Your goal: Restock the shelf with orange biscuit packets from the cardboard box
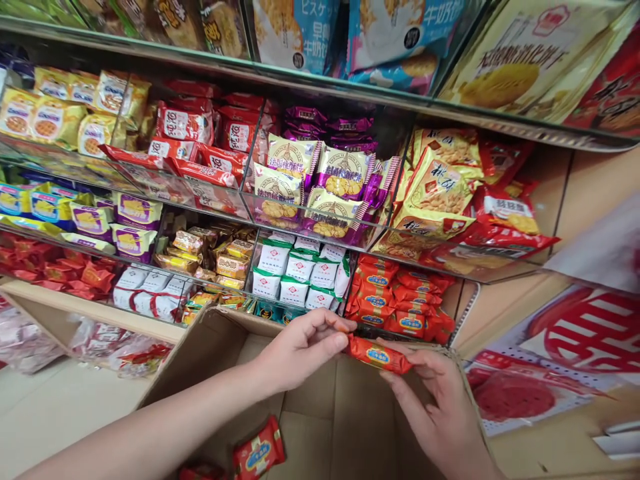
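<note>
Between my two hands, over a cardboard box (320, 407), is a small red snack packet (379, 355) with a blue and yellow label. My left hand (303, 350) pinches its left end between thumb and fingers. At its right end, the thumb and fingers of my right hand (437, 393) close on the wrapper. A matching red packet (259, 450) lies low in the box, and another is partly cut off at the bottom edge. Just beyond my hands, a shelf compartment holds stacked red packets (377, 293) of the same look.
Left of that stack sit white and green packets (300, 267). Higher up, clear-fronted shelves hold purple and cream biscuit packets (345, 170) and yellow biscuit bags (443, 180). A glass shelf edge (320, 77) juts out above. Red and white packages (575, 333) stand at the right.
</note>
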The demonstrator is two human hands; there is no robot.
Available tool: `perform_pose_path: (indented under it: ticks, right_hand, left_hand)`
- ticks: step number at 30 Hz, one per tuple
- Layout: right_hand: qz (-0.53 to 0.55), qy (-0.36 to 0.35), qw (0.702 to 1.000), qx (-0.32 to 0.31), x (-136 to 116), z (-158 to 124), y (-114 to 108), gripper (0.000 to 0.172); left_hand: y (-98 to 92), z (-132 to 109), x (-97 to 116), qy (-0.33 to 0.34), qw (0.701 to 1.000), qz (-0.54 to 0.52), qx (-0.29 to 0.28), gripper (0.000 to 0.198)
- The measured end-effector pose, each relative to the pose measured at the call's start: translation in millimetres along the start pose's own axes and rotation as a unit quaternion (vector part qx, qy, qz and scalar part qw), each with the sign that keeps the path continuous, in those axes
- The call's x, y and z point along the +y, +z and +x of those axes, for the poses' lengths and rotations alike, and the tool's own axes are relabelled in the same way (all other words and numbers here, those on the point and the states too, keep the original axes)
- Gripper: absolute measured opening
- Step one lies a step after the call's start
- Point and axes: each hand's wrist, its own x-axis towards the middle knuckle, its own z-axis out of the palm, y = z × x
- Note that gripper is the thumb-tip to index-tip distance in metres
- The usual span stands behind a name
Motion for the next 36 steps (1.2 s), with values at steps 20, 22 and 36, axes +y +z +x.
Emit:
perform_pose_path:
  ticks: [20, 22, 36]
  right_hand:
    - [-0.233, -0.157, 0.959, -0.043, -9, 0, 0, 0.022]
    - [-0.245, -0.167, 0.955, -0.027, -8, 5, -8, 0.024]
    - [-0.299, -0.128, 0.945, 0.045, 81, 80, -61, 0.023]
  left_hand:
    - [26.8, 0, -6, 0.006, 0.998, -0.044, 0.041, 0.026]
    - [23.7, -1, 0, 0.020, 0.999, 0.019, 0.021, 0.019]
    - [-12.4, 2, 0, 0.127, 0.913, 0.385, -0.034, 0.013]
